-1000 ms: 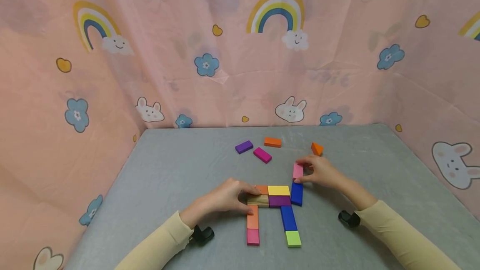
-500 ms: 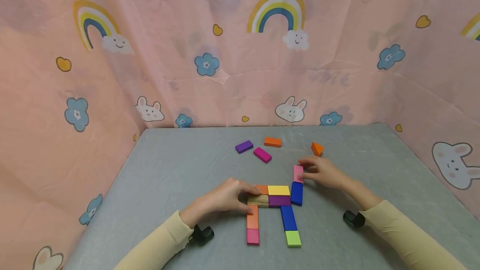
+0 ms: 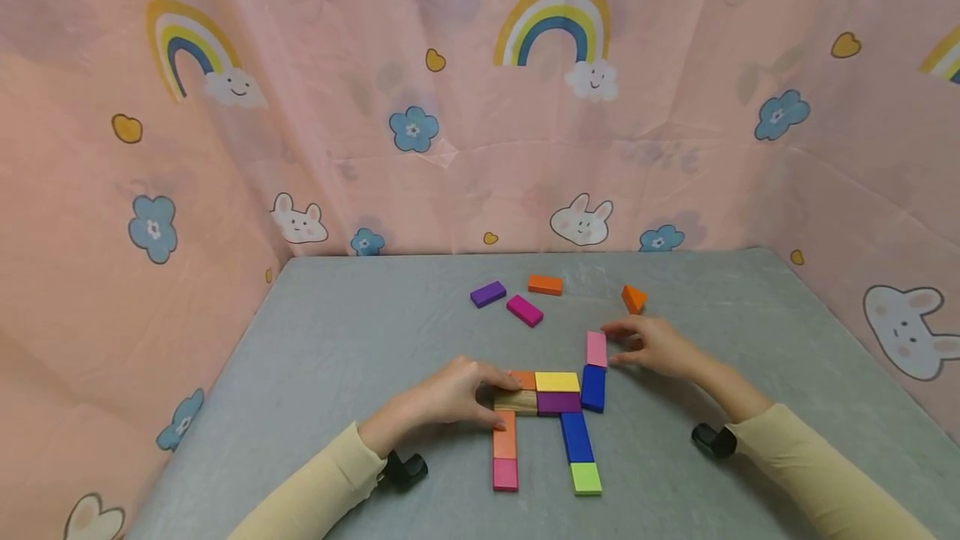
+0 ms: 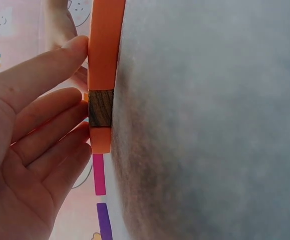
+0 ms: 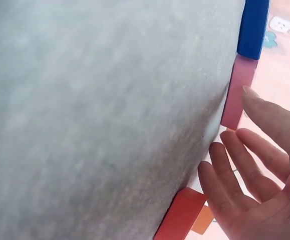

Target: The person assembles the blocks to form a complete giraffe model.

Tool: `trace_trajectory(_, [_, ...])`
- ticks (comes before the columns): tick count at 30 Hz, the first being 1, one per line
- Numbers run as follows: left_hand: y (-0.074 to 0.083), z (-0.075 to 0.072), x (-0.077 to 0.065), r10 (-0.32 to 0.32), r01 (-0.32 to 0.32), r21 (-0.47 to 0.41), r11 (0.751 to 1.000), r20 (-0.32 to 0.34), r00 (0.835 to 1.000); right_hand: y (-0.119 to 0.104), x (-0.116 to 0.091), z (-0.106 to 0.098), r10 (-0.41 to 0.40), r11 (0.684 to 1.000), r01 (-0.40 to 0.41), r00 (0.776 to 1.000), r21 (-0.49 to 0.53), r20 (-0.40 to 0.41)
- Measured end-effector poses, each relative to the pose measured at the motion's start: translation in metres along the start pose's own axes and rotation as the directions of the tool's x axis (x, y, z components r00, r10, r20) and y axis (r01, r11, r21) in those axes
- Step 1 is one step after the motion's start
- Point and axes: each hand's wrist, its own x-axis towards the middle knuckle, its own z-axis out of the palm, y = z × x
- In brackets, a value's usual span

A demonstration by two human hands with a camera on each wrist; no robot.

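Note:
Flat coloured blocks form a figure on the grey table. My left hand (image 3: 453,392) rests on its left side, thumb by the lower orange block (image 3: 505,437) and fingertips near the wood-grain block (image 3: 517,402) and upper orange block (image 3: 527,379). Relaxed fingers of my right hand (image 3: 654,347) are just right of the light pink block (image 3: 596,349), apart from it in the head view. That block tops a dark blue block (image 3: 593,388). Yellow (image 3: 557,382) and purple (image 3: 558,402) blocks lie in the middle; a blue block (image 3: 577,437) and a green block (image 3: 586,479) extend below.
Behind the figure lie a violet block (image 3: 488,294), a magenta block (image 3: 524,311), an orange block (image 3: 545,285) and an orange triangular block (image 3: 634,299). A pink-red block (image 3: 506,475) ends the left leg. A pink patterned curtain (image 3: 480,173) surrounds the table.
The light pink block has shifted slightly toward me, against the dark blue block. My right hand has let go of it and drawn to the right. My left hand has stayed put.

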Motion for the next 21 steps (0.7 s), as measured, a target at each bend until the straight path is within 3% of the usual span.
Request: trace_trajectory(21, [-0.0001, 0.0005, 0.0, -0.007, 0.007, -0.011, 1.0, -0.001, 1.0, -0.004, 0.004, 0.0027, 0.023, 0.999, -0.023, 1.0, -0.038, 0.01])
